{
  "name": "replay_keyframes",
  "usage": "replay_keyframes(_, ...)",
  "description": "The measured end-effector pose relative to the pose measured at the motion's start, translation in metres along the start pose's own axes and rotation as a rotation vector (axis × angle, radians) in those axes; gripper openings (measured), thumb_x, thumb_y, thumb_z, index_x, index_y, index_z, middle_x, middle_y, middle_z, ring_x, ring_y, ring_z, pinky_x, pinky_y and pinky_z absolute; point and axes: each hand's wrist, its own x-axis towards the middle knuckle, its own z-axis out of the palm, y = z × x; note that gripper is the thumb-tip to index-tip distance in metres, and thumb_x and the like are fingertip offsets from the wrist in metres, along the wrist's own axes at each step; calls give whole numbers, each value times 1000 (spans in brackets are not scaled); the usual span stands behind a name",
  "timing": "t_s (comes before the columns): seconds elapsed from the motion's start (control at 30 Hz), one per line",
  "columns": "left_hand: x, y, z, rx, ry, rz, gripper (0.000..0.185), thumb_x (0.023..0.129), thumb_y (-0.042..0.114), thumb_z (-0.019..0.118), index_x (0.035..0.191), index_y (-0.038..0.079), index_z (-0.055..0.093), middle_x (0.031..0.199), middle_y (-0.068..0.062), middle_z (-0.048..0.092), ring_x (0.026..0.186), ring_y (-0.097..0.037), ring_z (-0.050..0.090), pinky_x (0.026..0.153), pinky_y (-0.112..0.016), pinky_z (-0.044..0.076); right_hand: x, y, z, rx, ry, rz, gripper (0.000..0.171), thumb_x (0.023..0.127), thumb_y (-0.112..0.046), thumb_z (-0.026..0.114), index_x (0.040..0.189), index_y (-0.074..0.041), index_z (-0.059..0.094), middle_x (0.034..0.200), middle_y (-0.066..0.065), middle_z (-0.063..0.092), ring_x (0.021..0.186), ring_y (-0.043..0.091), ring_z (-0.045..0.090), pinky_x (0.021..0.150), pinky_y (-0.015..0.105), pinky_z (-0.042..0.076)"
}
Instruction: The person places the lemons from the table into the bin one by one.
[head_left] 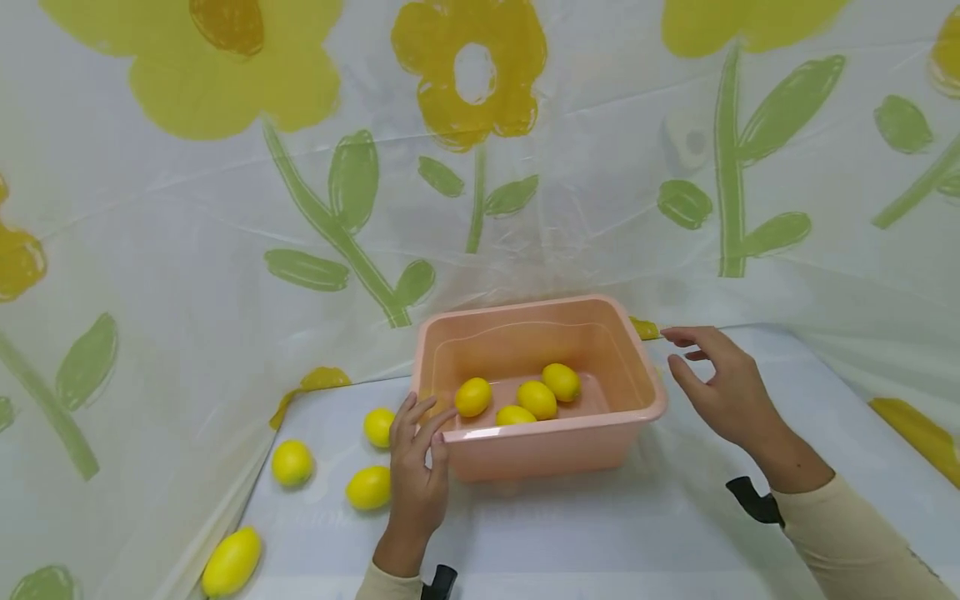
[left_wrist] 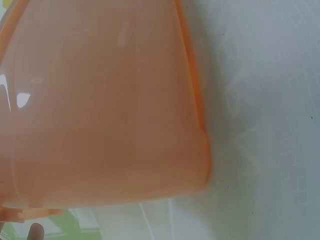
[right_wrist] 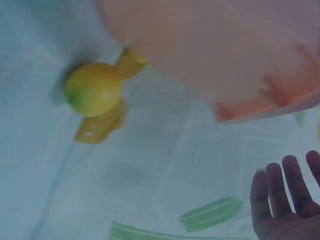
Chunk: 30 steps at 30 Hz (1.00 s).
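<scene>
A pink plastic basin (head_left: 540, 454) stands on the table with several yellow lemons (head_left: 537, 400) inside. At its front left corner is my left hand (head_left: 417, 475), fingers loosely extended at the rim; whether they touch it is hard to tell. The left wrist view is mostly filled by the basin's outer wall (left_wrist: 105, 110), with one fingertip (left_wrist: 36, 232) low at the left. Off the basin's right side, my right hand (head_left: 723, 387) hovers with nothing held, fingers slightly bent. A lemon with a greenish end (right_wrist: 93, 90) lies beside the basin in the right wrist view.
Left of the basin, several loose lemons lie on the white tabletop (head_left: 555, 542), one of them (head_left: 232, 562) near the front left edge. A flower-printed cloth (head_left: 570, 192) hangs behind and around the table.
</scene>
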Motion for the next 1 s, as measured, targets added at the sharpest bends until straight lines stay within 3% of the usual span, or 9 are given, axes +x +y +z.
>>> replay_keyframes(0.13, 0, -1, 0, -3, 9, 7, 31, 97, 6, 51, 117, 17, 72, 139, -4, 57, 147, -27, 33, 113, -65, 33, -6, 28, 12, -23, -99, 112, 36, 92, -3, 62, 128, -1, 61, 121, 20, 64, 107, 33, 60, 85, 31, 54)
replay_keyframes(0.27, -1, -3, 0, 4, 11, 5, 31, 97, 7, 52, 117, 19, 72, 138, -4, 57, 147, -27, 34, 112, -67, 33, -10, 54, 25, -65, -246, 223, 41, 95, -7, 61, 134, 2, 55, 130, 27, 58, 114, 44, 56, 88, 61, 52)
replay_keyframes(0.4, -1, -2, -1, 7, 6, -6, 30, 97, 9, 52, 117, 19, 72, 138, -4, 57, 147, -27, 33, 112, -67, 33, -12, 74, 34, -96, -361, 291, 47, 96, -12, 63, 139, 2, 51, 138, 29, 51, 119, 47, 53, 91, 63, 51)
replay_keyframes(0.7, -2, -1, 0, 18, 13, -8, 31, 96, 6, 53, 117, 19, 72, 138, -4, 58, 146, -27, 34, 112, -66, 33, -6, 98, 55, -67, -505, 351, 63, 92, -18, 71, 146, 0, 45, 146, 30, 46, 135, 50, 42, 105, 67, 40)
replay_keyframes(0.87, -1, 1, 2, 11, 10, -8, 30, 97, 8, 53, 117, 20, 72, 138, -3, 57, 146, -27, 34, 111, -66, 33, -4, 108, 63, -46, -553, 351, 70, 88, -16, 75, 149, -2, 43, 149, 26, 47, 139, 48, 40, 109, 68, 35)
replay_keyframes(1.0, -1, 1, 3, 15, 5, -18, 30, 96, 8, 53, 117, 19, 72, 138, -3, 57, 147, -26, 33, 112, -67, 33, -3, 113, 69, -47, -582, 367, 65, 90, -16, 73, 148, -5, 45, 148, 23, 49, 139, 47, 41, 110, 67, 34)
